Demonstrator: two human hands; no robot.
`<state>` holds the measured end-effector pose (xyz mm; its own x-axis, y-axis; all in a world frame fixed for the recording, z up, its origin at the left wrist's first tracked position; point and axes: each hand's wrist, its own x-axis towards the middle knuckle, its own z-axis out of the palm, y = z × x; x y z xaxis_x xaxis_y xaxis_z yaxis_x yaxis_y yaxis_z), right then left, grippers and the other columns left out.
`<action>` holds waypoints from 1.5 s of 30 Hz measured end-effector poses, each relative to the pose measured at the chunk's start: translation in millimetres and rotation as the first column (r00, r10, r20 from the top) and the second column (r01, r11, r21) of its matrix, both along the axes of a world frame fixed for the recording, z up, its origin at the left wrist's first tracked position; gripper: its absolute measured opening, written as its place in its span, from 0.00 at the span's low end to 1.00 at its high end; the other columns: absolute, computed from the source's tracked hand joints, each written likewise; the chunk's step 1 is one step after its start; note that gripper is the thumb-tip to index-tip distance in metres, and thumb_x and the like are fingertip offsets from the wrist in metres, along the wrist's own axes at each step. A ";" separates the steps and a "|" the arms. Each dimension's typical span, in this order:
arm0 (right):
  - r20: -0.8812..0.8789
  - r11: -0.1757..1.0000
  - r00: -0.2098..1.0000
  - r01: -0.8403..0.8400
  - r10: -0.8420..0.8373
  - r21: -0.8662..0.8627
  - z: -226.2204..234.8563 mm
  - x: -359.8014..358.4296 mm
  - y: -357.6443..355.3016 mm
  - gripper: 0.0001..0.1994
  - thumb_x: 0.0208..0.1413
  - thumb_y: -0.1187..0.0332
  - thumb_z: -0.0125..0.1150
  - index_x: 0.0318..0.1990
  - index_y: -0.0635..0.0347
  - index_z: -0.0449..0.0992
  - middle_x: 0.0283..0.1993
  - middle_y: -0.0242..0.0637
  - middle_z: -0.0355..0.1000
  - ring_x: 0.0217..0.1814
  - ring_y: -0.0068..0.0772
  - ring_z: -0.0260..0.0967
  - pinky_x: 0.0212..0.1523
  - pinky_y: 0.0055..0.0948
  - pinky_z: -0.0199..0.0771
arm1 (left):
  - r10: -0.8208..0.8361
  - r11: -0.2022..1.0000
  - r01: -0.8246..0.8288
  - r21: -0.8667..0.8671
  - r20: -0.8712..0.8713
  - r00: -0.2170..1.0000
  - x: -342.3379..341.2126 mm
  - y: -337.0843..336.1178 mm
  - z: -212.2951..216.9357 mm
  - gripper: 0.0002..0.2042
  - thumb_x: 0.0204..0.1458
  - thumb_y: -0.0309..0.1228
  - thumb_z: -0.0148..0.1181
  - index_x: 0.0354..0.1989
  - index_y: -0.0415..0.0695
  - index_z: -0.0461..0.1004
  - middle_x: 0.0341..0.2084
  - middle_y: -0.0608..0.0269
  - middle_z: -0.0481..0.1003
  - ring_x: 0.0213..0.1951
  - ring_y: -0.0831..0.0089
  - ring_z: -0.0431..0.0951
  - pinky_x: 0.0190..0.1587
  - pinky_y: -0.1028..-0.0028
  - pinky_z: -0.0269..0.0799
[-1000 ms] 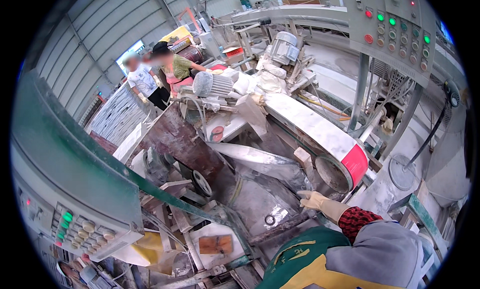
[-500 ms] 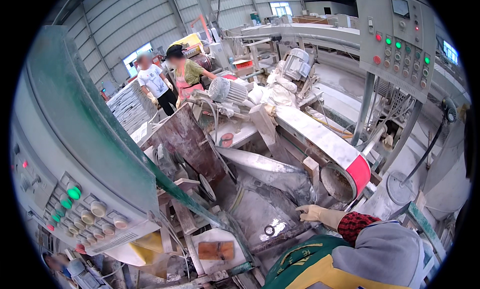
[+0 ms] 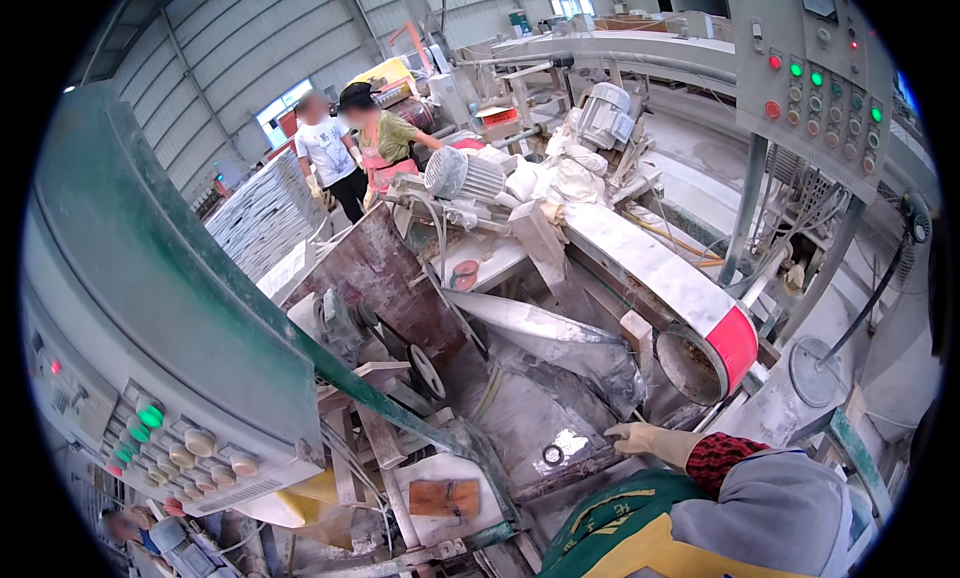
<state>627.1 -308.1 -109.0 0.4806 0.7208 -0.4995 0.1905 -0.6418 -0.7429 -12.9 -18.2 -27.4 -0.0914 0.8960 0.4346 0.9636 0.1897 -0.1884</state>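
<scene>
My right hand, in a cream work glove with a red-and-black checked cuff, reaches out from the lower right. Its fingers are stretched out and somewhat apart, and I see nothing held in them. Below the fingertips lies a dusty, wet grey surface with a small dark ring on it. Just beyond the hand are a grey, dust-coated sheet-like guard and the rounded end of a white machine cover with a red band. My left hand is out of the picture.
A control cabinet fills the left side, and a control panel stands at the upper right. Two people stand beyond a motor. A green rail crosses nearby; a green frame is at right.
The view has shifted, so the surroundings sit slightly farther right in the picture. My right hand stays outstretched over nearly the same spot. The far person in white has turned somewhat.
</scene>
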 end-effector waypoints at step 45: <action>-0.359 -0.053 0.211 0.797 -0.909 0.601 84.9 131.1 -152.4 0.41 0.46 0.82 0.52 0.69 0.68 0.41 0.63 0.52 0.62 0.64 0.40 0.63 0.62 0.31 0.63 | -0.092 0.241 0.939 -0.246 0.957 0.274 386.8 -70.1 30.3 0.30 0.56 0.27 0.57 0.67 0.42 0.54 0.64 0.51 0.59 0.63 0.62 0.61 0.65 0.68 0.54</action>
<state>758.1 -460.5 -24.1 0.9585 -0.2686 -0.0958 -0.0514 0.1675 -0.9845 373.9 -88.3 2.9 0.7259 0.6439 -0.2418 0.4817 -0.2250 0.8469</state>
